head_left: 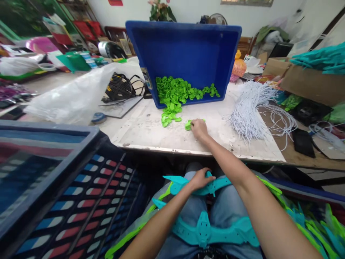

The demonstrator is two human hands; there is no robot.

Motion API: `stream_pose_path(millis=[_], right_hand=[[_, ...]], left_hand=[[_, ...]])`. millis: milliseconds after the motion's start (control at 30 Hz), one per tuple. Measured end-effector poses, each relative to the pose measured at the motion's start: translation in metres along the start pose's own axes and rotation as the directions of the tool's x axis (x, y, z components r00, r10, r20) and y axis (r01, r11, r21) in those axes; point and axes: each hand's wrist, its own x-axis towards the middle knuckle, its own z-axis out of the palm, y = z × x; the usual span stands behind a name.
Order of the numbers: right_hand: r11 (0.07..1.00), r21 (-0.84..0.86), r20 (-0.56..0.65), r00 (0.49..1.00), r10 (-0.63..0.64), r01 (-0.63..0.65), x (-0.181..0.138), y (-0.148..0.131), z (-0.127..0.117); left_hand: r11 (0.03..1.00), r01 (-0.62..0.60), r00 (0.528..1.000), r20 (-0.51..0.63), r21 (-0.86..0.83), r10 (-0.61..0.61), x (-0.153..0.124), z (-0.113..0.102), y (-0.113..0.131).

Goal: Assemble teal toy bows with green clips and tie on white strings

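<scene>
My right hand (198,128) reaches onto the white tabletop. Its fingers are bent together at a few small bright green plastic pieces (188,125), partly covering them. Low over my lap, my left hand (199,180) is closed around the middle of a turquoise plastic strip (221,184) with pointed ends. A second turquoise strip (188,230), with an oval raised centre, lies nearer across my thighs. Clear film edged with bright green strips (129,233) spreads beneath them. A heap of green pieces (175,90) spills from a tipped blue bin (188,54) onto the table.
A dark slatted crate (88,201) stands at my left. On the table, a bundle of white cords (249,111) lies to the right, and a white plastic bag (72,93) and a black fan (121,86) to the left. A cardboard box (312,82) holds turquoise parts.
</scene>
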Motion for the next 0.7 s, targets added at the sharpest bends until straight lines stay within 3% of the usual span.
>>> stream_pose_path(millis=[100,200,267,333,467,600,700], right_hand=[[0.998,-0.068,-0.077,0.997,-0.013,0.008,-0.021,0.015,-0.012],[0.947,-0.304,-0.176,0.971,-0.163,0.104,-0.061,0.043,-0.035],[0.874,-0.44,-0.119,0.951,-0.286,0.208,-0.09,0.062,-0.046],[0.819,-0.471,-0.009,0.926,-0.377,0.329,-0.113,0.078,-0.051],[0.839,-0.273,0.032,0.876,-0.482,0.471,-0.126,0.105,-0.049],[0.868,-0.005,0.03,0.868,-0.496,0.497,-0.115,0.121,-0.049],[0.866,0.067,-0.024,0.868,-0.496,0.496,-0.127,0.116,-0.052]], left_hand=[[0.999,0.034,0.999,-0.026,0.002,-0.034,0.005,0.0,0.002],[0.997,0.077,0.996,-0.039,0.018,-0.076,0.013,0.0,0.008],[0.997,0.072,0.997,-0.015,0.016,-0.072,0.018,-0.001,0.014],[0.999,0.051,0.998,0.027,0.003,-0.051,0.021,-0.004,0.018],[0.999,0.009,0.998,0.067,-0.042,-0.006,0.018,-0.016,0.02],[0.993,0.034,0.993,0.12,-0.116,-0.02,0.01,-0.024,0.017],[0.975,0.077,0.988,0.148,-0.209,-0.046,0.008,-0.024,0.014]])
